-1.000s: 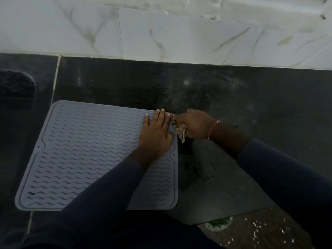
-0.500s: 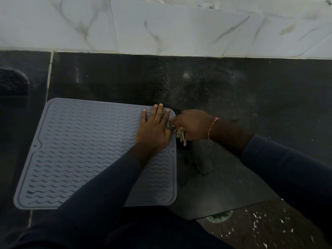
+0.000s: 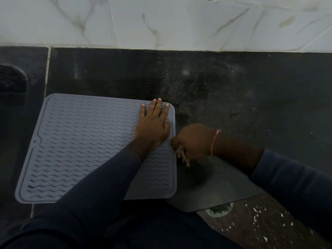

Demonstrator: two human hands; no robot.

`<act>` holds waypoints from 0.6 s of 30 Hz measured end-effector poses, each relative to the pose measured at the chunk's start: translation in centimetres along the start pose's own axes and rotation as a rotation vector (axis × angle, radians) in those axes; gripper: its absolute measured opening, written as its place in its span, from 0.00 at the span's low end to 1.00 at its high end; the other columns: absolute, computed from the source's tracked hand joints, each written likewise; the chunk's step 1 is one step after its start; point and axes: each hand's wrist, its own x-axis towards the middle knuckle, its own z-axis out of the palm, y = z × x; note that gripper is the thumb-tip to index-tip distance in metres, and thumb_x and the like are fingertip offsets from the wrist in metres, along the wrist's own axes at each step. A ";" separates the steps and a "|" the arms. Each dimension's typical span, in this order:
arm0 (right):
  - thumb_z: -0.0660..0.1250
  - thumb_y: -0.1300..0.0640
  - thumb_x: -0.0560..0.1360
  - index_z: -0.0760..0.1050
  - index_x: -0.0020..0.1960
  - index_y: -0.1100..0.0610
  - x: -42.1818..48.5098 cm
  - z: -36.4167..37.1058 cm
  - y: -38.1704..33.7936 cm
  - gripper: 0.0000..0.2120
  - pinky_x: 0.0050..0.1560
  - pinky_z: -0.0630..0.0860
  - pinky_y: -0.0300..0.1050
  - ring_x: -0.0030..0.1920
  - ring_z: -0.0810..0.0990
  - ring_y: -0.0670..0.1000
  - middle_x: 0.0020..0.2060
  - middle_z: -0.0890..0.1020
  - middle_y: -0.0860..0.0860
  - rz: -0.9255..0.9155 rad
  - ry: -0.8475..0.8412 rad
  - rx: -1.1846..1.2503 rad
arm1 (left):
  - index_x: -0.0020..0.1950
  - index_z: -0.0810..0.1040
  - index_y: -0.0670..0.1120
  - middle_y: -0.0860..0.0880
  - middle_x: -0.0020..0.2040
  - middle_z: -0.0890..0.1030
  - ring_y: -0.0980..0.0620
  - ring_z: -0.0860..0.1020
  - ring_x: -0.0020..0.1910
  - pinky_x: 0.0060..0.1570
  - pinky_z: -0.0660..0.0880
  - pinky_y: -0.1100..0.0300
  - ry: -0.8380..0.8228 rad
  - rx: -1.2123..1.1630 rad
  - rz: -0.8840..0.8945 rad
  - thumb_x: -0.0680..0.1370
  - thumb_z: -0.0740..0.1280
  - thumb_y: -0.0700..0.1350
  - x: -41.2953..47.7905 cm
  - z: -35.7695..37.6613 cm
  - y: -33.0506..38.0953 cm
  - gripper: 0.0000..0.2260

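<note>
Our left hand [image 3: 154,126] lies flat, fingers straight, near the far right corner of the grey silicone drying mat [image 3: 80,141], pinning it to the black counter [image 3: 251,96]. Our right hand [image 3: 195,141] grips a crumpled rag [image 3: 182,154] just beside the mat's right edge. In the last second it has slid from that corner toward us, so we judge the wiping is advancing along the edge.

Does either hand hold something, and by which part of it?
The right hand grips a small crumpled cloth, bunched inside the fist; loose ends stick out below. The left hand only presses flat on the grey mat.
</note>
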 end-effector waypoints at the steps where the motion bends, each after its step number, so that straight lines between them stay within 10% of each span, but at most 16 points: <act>1: 0.63 0.52 0.75 0.77 0.47 0.53 -0.1 -1.0 0.4 0.06 0.43 0.71 0.41 0.39 0.75 0.46 0.37 0.76 0.46 0.020 -0.005 0.028 | 0.79 0.50 0.48 0.43 0.80 0.49 0.46 0.46 0.78 0.75 0.42 0.41 0.001 -0.014 0.005 0.82 0.48 0.54 -0.1 0.0 0.0 0.26; 6: 0.65 0.49 0.72 0.81 0.44 0.55 1.5 -2.8 2.8 0.11 0.42 0.74 0.43 0.42 0.81 0.54 0.39 0.82 0.53 0.192 0.332 0.020 | 0.78 0.58 0.46 0.44 0.79 0.54 0.47 0.49 0.78 0.76 0.42 0.44 0.051 -0.093 0.005 0.82 0.51 0.51 -2.3 -1.3 -0.6 0.24; 18: 0.66 0.51 0.73 0.78 0.53 0.52 -1.6 3.9 -3.9 0.10 0.40 0.70 0.43 0.47 0.77 0.52 0.47 0.80 0.50 0.037 0.258 -0.185 | 0.77 0.57 0.55 0.42 0.79 0.53 0.44 0.49 0.78 0.74 0.42 0.40 0.016 -0.003 0.011 0.79 0.39 0.59 -7.8 0.7 0.1 0.28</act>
